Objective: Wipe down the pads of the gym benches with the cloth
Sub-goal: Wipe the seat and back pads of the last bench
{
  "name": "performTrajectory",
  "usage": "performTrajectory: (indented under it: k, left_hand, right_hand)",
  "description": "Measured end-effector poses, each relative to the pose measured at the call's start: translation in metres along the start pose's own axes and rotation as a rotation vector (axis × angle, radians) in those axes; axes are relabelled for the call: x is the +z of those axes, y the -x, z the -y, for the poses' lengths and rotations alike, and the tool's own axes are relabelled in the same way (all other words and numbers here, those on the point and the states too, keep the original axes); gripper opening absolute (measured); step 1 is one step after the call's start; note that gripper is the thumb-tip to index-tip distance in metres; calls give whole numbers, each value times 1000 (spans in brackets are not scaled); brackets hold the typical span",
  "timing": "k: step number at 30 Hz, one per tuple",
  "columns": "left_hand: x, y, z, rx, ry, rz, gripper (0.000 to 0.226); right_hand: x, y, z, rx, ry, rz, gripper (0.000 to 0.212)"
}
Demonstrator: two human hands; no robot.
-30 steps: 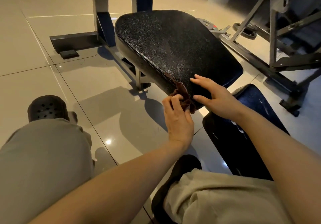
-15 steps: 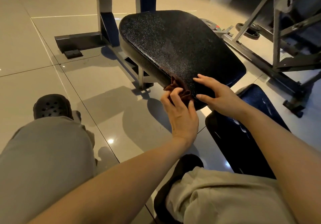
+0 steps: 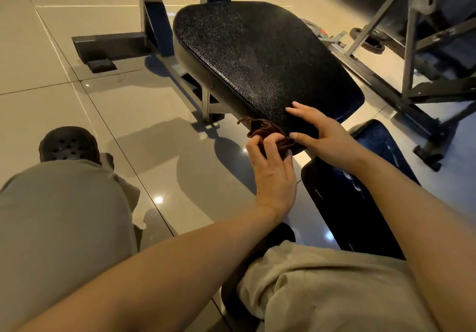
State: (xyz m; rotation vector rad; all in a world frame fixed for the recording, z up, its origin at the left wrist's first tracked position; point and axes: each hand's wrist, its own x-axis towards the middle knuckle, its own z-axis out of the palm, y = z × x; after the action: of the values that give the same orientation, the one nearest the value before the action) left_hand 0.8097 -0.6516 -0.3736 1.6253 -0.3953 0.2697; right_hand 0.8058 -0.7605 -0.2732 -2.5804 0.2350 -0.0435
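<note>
The cloth (image 3: 268, 132) is bunched at near edge of the pad (image 3: 257, 56), gripped w/ curled fingers of the left hand (image 3: 274, 172). To the right, the right hand (image 3: 325, 136) is laid on the pad, fingers straight. Risk: cloth stays bunched, so little surface is wiped; it may be dropped off the edge.

Both forearms were bare, with no sleeves, watch or rings in sight. The left hand (image 3: 274, 174) and right hand (image 3: 325, 136) were ungloved. Loose beige-grey trousers (image 3: 59, 218) covered both legs. A dark rubber clog (image 3: 67, 143) with round holes across its toe was on the left foot
</note>
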Motion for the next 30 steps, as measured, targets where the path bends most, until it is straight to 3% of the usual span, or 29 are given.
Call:
performTrajectory:
  k: [4, 9, 12, 16, 21, 24, 28, 30]
  left_hand:
    - [-10, 6, 26, 14, -64, 181, 33]
    - [-20, -7, 12, -1, -39, -53, 35]
    - [-20, -12, 5, 43, -42, 7, 39]
    - [-27, -7, 13, -36, -36, 38, 30]
    - [-34, -41, 8, -77, 21, -197, 43]
    - [-33, -47, 3, -43, -6, -167, 44]
    - [-40, -38, 22, -264, 7, -15, 41]
    - [-46, -41, 28, -401, -27, -74, 39]
  right_hand:
    - [1, 0, 0, 9, -3, -9, 55]
    - [0, 2, 4, 27, -18, -3, 55]
    - [1, 2, 6, 28, -9, -5, 55]
    - [1, 1, 9, 16, 53, -15, 55]
    - [-2, -3, 13, 34, 82, -21, 53]
    - [-3, -7, 16, 13, 132, -41, 50]
    - [-3, -16, 22, -29, 262, -86, 44]
    - [-1, -24, 26, -47, 304, -124, 40]
